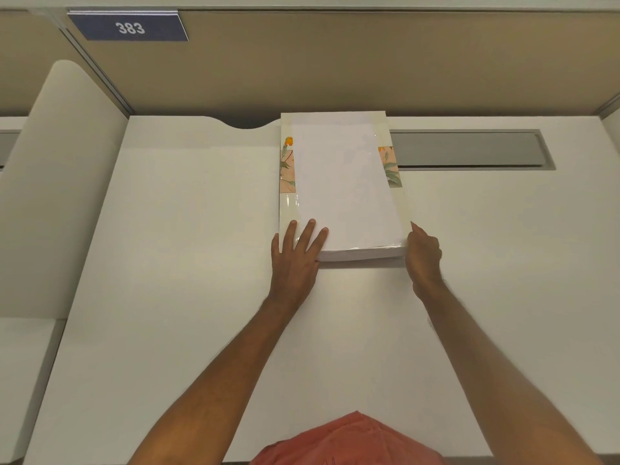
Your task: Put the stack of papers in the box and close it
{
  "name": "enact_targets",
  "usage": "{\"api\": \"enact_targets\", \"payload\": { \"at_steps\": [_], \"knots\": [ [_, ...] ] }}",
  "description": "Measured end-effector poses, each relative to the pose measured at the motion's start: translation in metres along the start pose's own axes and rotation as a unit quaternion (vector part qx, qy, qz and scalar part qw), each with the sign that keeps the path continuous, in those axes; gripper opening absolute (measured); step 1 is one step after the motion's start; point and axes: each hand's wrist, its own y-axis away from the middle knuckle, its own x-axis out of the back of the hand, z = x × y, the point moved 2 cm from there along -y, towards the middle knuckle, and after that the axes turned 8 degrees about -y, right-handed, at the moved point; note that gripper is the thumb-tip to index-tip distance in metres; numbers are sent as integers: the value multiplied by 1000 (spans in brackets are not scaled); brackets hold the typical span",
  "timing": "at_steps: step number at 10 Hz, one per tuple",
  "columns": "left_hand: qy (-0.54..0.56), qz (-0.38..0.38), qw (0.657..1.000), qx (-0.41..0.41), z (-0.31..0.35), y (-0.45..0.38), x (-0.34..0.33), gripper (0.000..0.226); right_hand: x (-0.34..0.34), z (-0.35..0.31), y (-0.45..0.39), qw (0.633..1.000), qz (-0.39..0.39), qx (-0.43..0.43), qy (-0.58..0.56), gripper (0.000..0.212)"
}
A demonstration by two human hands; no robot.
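Observation:
A thick stack of white papers [345, 182] lies on top of a flat cream box [288, 203] with an orange flower print along its sides, at the back middle of the white desk [188, 263]. My left hand [297, 253] rests flat, fingers spread, on the near left corner of the stack and box. My right hand [423, 256] presses against the near right corner of the stack, thumb along its side edge and fingers curled. The box shows only as a rim around the papers; whether it is open I cannot tell.
A grey cable slot [469, 150] runs along the desk behind and right of the box. A beige partition wall with a blue "383" sign [129, 27] stands at the back. A white curved divider [63, 182] borders the left side. An orange garment [349, 441] shows at the bottom.

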Motion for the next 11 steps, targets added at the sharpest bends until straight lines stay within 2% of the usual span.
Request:
{"api": "enact_targets", "payload": {
  "at_steps": [1, 2, 3, 7, 8, 9, 10, 11],
  "knots": [
    [7, -20, 1000, -2, -1, 1, -5, 74, 0, 1, -2, 1000, -19, 1, -2, 37],
    [14, -45, 999, -4, -1, 2, -11, 70, 2, 6, -5, 998, -39, -2, 51, 30],
    [16, -51, 999, -1, -1, 1, -13, 67, 1, 10, -7, 995, -43, 4, 87, 31],
    [31, -64, 997, 7, 1, 0, -13, 62, -5, 15, -19, 993, -33, 12, 110, 35],
    [48, -74, 996, 4, 1, 2, -11, 63, -3, 16, -13, 990, -29, 49, 129, 29],
    [60, -74, 995, 3, 1, 5, -4, 66, -3, 14, -4, 977, -12, 115, 177, 39],
    [63, -50, 997, 17, 3, 5, 6, 69, -9, 11, 13, 931, 0, 241, 275, 56],
    [70, -42, 997, 15, 4, 8, 8, 71, -12, 13, 21, 903, -1, 299, 308, 59]
  ]
}}
